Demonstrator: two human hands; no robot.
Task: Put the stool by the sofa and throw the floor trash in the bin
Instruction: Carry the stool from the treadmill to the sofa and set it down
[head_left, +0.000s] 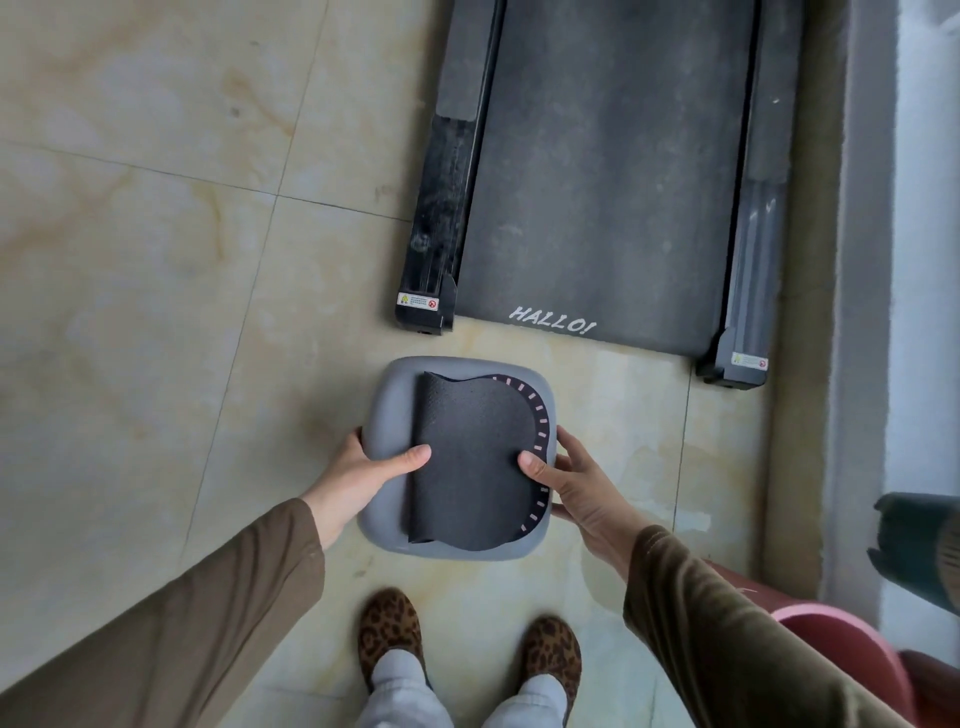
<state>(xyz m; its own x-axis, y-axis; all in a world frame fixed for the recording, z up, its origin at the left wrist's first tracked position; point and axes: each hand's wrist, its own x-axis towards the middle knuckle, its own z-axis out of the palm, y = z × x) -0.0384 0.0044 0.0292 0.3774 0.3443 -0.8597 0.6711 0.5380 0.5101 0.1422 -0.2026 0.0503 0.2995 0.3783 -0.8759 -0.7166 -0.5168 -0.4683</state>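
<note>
A grey square stool (387, 395) with rounded corners is seen from above, just in front of my feet. A black mat (467, 467) with a ring of pale dashes lies on its seat, folded over on the left. My left hand (363, 480) grips the stool's left edge, thumb on the mat. My right hand (576, 488) holds the right edge, thumb on the mat's rim. No sofa, bin or floor trash is in view.
A black treadmill (597, 171) marked "HALLO!" lies on the tiled floor (156, 312) right beyond the stool. A grey ledge (857, 312) runs along the right. A pink round object (852, 649) and a dark green thing (919, 551) sit at the lower right.
</note>
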